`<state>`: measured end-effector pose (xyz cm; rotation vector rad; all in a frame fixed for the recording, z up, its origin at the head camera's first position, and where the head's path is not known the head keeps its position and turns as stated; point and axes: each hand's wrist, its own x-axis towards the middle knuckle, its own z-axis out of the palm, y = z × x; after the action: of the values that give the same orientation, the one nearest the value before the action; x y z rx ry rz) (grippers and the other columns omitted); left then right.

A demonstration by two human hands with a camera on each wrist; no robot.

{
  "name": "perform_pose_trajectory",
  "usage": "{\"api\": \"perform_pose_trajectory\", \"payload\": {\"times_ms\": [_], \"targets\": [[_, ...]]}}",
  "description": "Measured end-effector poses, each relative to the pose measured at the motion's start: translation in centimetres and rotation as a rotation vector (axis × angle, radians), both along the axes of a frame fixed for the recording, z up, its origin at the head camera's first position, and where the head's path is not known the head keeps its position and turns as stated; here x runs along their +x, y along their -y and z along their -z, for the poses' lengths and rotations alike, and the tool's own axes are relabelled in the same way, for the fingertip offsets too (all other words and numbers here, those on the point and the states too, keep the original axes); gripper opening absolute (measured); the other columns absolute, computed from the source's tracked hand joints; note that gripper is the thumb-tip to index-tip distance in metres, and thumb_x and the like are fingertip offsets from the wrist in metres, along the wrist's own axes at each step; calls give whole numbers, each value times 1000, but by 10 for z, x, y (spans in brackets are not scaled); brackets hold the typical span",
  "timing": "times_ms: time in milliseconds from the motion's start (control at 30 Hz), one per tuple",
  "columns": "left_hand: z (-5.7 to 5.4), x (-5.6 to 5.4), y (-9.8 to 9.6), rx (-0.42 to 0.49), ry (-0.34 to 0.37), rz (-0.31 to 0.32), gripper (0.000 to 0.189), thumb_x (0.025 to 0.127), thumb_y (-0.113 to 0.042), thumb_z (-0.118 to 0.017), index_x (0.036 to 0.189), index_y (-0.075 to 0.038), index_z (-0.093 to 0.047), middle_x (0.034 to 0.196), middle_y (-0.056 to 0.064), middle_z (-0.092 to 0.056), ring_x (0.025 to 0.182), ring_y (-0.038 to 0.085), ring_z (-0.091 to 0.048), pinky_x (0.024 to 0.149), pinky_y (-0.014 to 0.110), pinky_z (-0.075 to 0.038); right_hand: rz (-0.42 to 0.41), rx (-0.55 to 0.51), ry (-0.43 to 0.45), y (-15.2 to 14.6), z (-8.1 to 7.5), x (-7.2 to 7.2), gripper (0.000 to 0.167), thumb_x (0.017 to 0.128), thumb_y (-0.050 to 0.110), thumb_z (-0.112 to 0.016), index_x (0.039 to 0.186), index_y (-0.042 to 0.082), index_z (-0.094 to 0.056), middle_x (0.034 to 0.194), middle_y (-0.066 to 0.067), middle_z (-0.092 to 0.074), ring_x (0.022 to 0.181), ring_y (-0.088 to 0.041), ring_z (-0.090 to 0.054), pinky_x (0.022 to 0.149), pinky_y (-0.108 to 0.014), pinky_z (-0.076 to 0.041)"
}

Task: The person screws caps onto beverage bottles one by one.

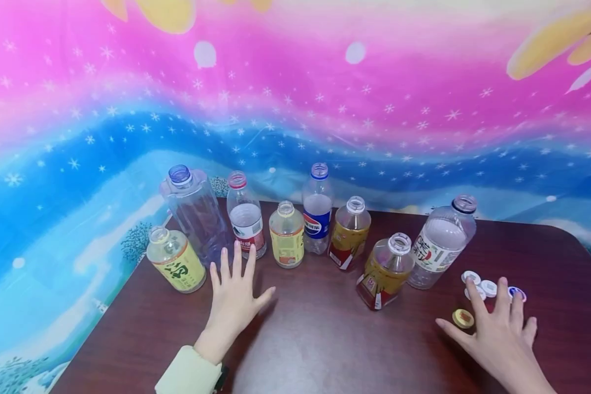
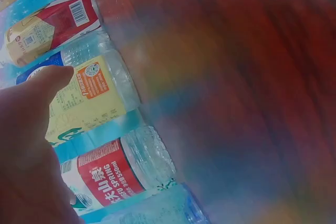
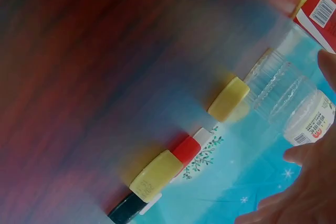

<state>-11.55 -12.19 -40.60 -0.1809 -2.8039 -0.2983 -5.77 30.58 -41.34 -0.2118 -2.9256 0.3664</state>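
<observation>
across the desk (image 1: 325, 350) in the head view, eight uncapped bottles (image 1: 317, 221) are stood in an uneven row, and loose caps (image 1: 488, 288) are gathered at the right; the right hand (image 1: 502, 339) is held over them, fingers apart, nothing gripped, while the left hand (image 1: 233, 298) is held, likewise spread, before the red-labelled bottle (image 1: 248, 224). from the left wrist, the yellow-labelled bottle (image 2: 89, 95) is partly covered by the left hand; whether it is touched cannot be told. from the right wrist, two yellow caps (image 3: 156, 176) and a red cap (image 3: 187, 150) are shown ungripped. a reach towards the caps is judged to be in hand; next, a cap would need to be pinched and a bottle steadied.
</observation>
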Motion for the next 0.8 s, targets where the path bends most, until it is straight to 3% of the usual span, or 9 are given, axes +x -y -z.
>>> {"api": "perform_pose_trajectory", "payload": {"times_ms": [133,233,367,500,600,700,800], "targets": [[0,-3,2,37,-74,14,90,77,-45,-73,147,-8,-33,152,25,-30,139,49,-27,109,65,-26,-56,45,-25,-5,2,-3,89,78,55,-69,144,8,-32,144,-43,-13,127,-66,-17,92,-80,-19],[-4,-5,3,124,-188,26,80,78,-34,-76,142,-4,-39,146,26,-40,134,47,-37,107,59,-35,-95,58,-12,-8,2,-5,71,81,41,-71,129,-4,-45,136,-46,-25,118,-66,-27,89,-78,-28],[-12,-7,9,261,-443,82,57,77,-16,-74,127,1,-54,129,23,-55,120,43,-50,101,52,-43,-116,62,52,-11,2,-7,57,82,25,-71,122,-10,-51,126,-44,-36,106,-64,-36,85,-74,-34],[-22,-11,21,352,-756,152,35,79,-11,-68,111,2,-61,123,23,-56,115,42,-49,106,46,-37,-134,72,97,-14,3,-10,50,81,22,-72,117,-10,-58,113,-40,-48,96,-58,-45,81,-68,-39],[-27,-14,32,423,-895,91,39,81,-17,-67,114,1,-56,131,22,-47,122,40,-41,111,44,-28,-149,81,131,-16,3,-12,46,80,21,-73,112,-9,-61,105,-35,-55,91,-52,-50,79,-64,-40],[-31,-15,44,532,-884,-37,58,80,-22,-70,127,-1,-45,143,24,-32,134,39,-27,115,48,-19,-165,82,179,-16,1,-13,43,78,19,-74,108,-9,-63,96,-28,-60,85,-47,-54,77,-60,-43],[-35,-14,56,631,-757,-164,77,81,-26,-71,142,-2,-29,151,28,-15,141,39,-13,118,51,-10,-169,71,216,-17,-1,-16,41,77,18,-75,105,-9,-63,90,-22,-62,81,-42,-56,74,-58,-44]]}}
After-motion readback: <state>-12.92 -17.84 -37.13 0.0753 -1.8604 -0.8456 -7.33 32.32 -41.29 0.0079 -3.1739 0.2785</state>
